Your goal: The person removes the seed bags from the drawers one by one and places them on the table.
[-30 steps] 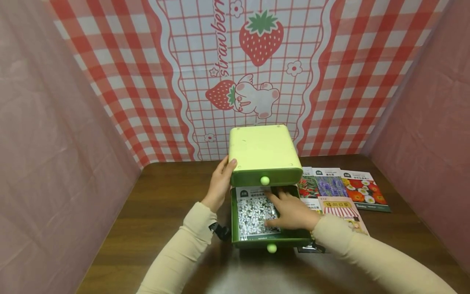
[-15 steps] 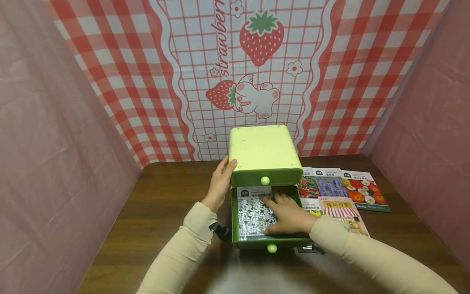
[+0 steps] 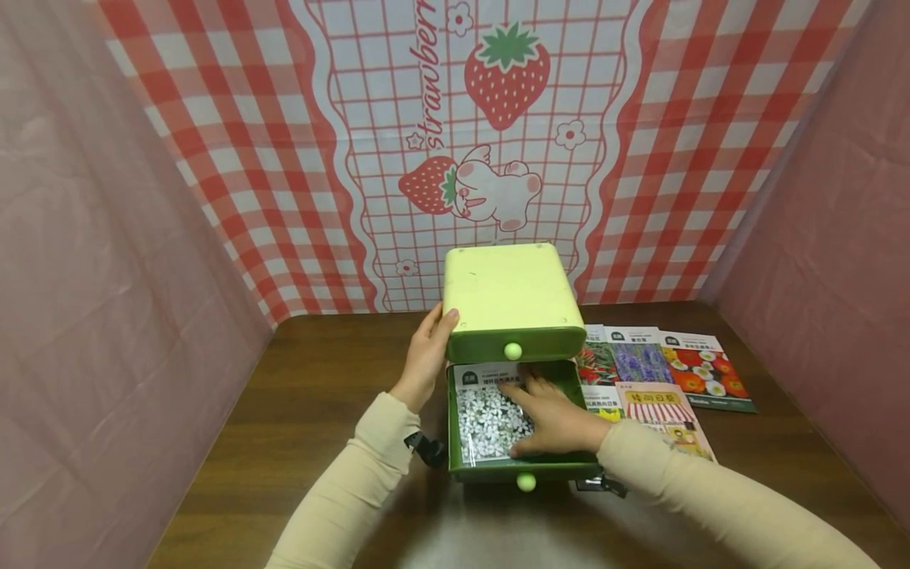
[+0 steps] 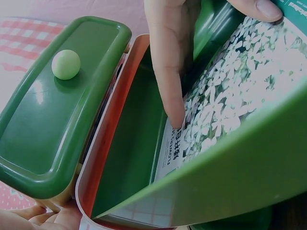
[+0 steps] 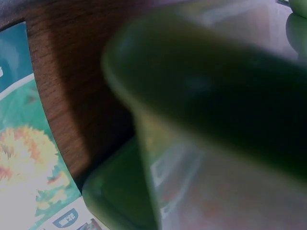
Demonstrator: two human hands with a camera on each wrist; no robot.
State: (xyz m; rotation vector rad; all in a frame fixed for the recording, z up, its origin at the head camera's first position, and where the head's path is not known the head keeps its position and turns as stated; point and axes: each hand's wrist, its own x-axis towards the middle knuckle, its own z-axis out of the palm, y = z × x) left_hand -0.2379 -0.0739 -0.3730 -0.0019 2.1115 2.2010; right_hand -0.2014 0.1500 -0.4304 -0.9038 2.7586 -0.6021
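A small drawer cabinet (image 3: pixel 508 288) with a pale yellow-green top and green drawers stands on the table. Its lower drawer (image 3: pixel 453 442) is pulled out. Inside lies a seed packet (image 3: pixel 490 419) printed with white flowers, toward the drawer's left side. My left hand (image 3: pixel 425 359) rests against the cabinet's upper left side, thumb near the front corner. My right hand (image 3: pixel 558 415) reaches into the lower drawer with fingers spread; in the left wrist view a straight finger (image 4: pixel 168 76) touches the packet near its printed text. A blurred green drawer corner (image 5: pixel 144 62) fills much of the right wrist view, with no hand visible.
Several seed packets lie right of the cabinet, including one with red and orange flowers (image 3: pixel 707 371), one with purple flowers (image 3: pixel 640 362) and a pink one with a striped awning (image 3: pixel 661 407). A checked strawberry cloth (image 3: pixel 498 190) hangs behind the wooden table (image 3: pixel 298 411).
My right hand has moved slightly left and toward the drawer's front, and the white-flower packet has shifted a little left. My left hand and the cabinet have stayed put.
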